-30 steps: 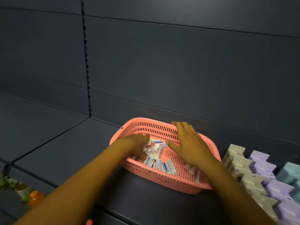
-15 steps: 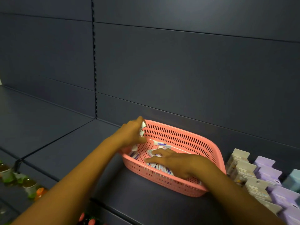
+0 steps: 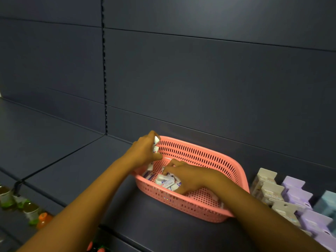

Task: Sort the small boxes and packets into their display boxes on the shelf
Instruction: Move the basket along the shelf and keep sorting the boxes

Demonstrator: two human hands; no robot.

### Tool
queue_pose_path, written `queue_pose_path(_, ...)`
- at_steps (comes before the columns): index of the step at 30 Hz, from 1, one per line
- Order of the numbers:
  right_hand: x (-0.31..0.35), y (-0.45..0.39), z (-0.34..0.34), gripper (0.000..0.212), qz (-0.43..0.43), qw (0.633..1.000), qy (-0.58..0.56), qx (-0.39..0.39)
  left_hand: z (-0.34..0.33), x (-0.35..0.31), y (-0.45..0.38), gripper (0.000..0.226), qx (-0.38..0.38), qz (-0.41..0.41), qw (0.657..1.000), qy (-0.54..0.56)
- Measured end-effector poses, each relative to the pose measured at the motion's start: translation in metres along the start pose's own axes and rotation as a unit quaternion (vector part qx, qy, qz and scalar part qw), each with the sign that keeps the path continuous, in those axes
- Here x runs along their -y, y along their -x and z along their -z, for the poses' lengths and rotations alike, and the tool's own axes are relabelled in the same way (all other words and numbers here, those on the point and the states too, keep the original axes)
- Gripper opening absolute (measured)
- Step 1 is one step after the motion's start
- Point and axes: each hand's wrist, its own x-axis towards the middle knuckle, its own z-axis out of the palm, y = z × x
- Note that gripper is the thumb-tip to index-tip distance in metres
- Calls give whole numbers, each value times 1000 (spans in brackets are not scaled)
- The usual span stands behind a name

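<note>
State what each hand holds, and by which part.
Left hand grips small packets around their middles. Right hand pinches a packet in the pink basket; which part cannot be told.

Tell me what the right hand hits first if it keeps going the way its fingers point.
Probably the loose packets in the pink basket; the right hand points left across them, and its fingertips look already on that pile, though depth is unclear.

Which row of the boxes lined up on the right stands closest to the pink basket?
The beige row, directly beside the pink basket. The lilac row stands beyond it, and the pale blue boxes are farthest right.
</note>
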Motion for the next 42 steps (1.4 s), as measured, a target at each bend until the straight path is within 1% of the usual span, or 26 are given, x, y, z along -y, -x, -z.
queue_pose_path(2, -5, 4, 7, 78, -3, 999, -36, 23, 1, 0, 1, 48, -3, -2, 1000, 1)
queue_pose_path(4, -9, 11, 15, 95, -11, 997, -44, 62, 2, 1, 1, 48, -4, -1, 1000, 6)
queue_pose_path(7, -4, 14, 12, 111, 0, 993, 16, 114, 4, 1, 2, 48, -5, 0, 1000, 4)
queue_pose_path(9, 1, 9, 2, 113, 10, 993, 43, 106, 4, 2, 1, 49, -8, -4, 1000, 4)
queue_pose_path(11, 3, 3, -4, 110, 10, 995, 54, 83, 5, 2, 2, 49, -10, -4, 1000, 2)
queue_pose_path(14, 10, -3, -3, 97, 0, 996, 81, 48, 5, 2, 2, 50, -10, -4, 1000, 1)
queue_pose_path(16, 14, -10, 2, 99, -6, 994, 97, 40, 4, 2, 2, 49, -12, -7, 1000, -1)
queue_pose_path(19, 18, -23, 10, 110, -29, 994, 76, 76, 4, 3, 4, 49, -7, -7, 1000, 2)
queue_pose_path(22, 24, -33, 15, 103, -37, 991, 56, 112, 5, 5, 6, 49, -11, -4, 1000, -1)
queue_pose_path(26, 30, -36, 18, 98, -37, 990, 68, 117, 9, 5, 6, 48, -17, 1, 1000, 1)
queue_pose_path(28, 28, -38, 16, 95, -35, 993, 60, 96, 12, 5, 5, 47, -24, 0, 1000, 1)
queue_pose_path(33, 26, -41, 3, 80, -29, 997, 68, -4, 15, 6, 5, 45, -28, 3, 1000, 6)
queue_pose_path(37, 28, -47, 1, 79, -34, 996, 83, -19, 15, 5, 8, 47, -27, 0, 1000, 13)
queue_pose_path(39, 28, -52, 1, 77, -42, 996, 70, -34, 15, 5, 9, 48, -28, 2, 999, 17)
queue_pose_path(42, 27, -54, 0, 65, -56, 996, 29, -65, 16, 6, 10, 49, -31, 2, 999, 18)
